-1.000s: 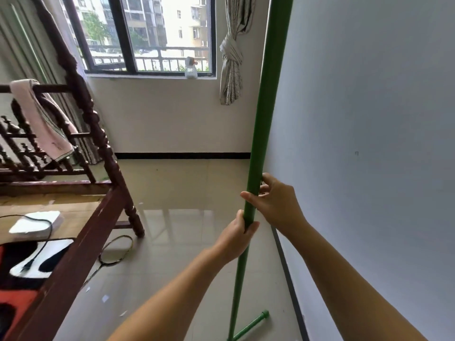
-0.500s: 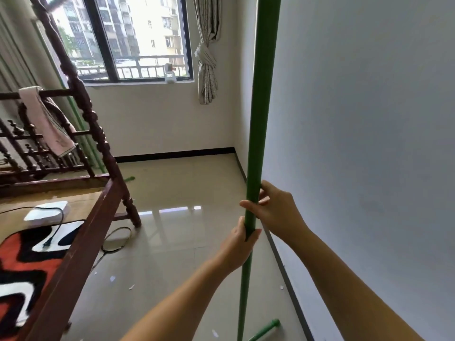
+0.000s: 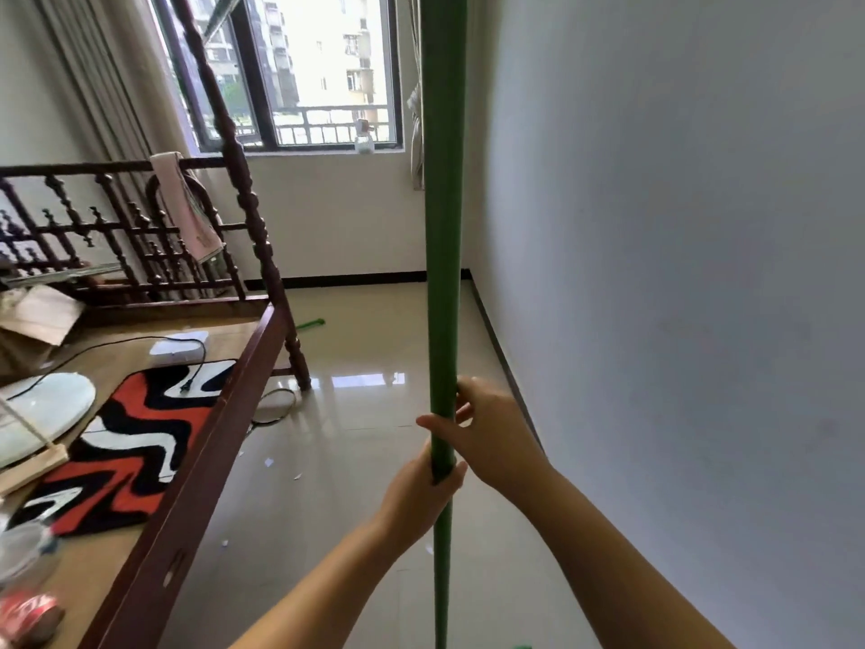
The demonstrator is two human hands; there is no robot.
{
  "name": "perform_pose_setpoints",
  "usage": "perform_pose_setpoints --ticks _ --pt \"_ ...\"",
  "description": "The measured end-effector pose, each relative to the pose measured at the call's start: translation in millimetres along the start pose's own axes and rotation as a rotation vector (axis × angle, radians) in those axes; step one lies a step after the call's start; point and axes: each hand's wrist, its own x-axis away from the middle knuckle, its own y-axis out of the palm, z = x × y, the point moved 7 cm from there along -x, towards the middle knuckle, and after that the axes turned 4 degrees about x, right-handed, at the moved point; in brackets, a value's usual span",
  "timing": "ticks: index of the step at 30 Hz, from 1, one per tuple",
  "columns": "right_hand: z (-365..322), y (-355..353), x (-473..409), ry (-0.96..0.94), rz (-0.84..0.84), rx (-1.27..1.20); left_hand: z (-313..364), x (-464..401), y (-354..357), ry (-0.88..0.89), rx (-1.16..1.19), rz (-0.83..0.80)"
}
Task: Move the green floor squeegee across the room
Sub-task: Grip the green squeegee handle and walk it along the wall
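The green floor squeegee (image 3: 442, 227) shows as a long green pole standing almost upright through the middle of the view, close to the white wall on the right. Only a sliver of its green head shows at the bottom edge. My left hand (image 3: 419, 496) is wrapped around the pole from the left, lower down. My right hand (image 3: 491, 430) grips the pole just above it, fingers curled round from the right side.
A dark wooden bed frame (image 3: 206, 442) with turned posts fills the left, holding a red, black and white rug (image 3: 126, 442) and a white box with a cable. Shiny tiled floor (image 3: 365, 414) runs to a window wall. Another green item (image 3: 310, 324) lies by the bedpost.
The view has swung left and moved forward along the wall. The pole now stands more upright, its head has nearly left the bottom edge, and both hands keep the same grip.
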Motion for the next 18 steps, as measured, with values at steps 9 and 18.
perform_pose_setpoints --ticks 9,18 --pt "-42.3 -16.3 104.0 -0.117 -0.094 -0.058 25.9 114.9 19.9 -0.053 -0.018 0.197" --pt "-105.2 4.6 190.7 -0.162 -0.199 -0.163 24.2 226.0 -3.7 -0.075 0.018 0.236"
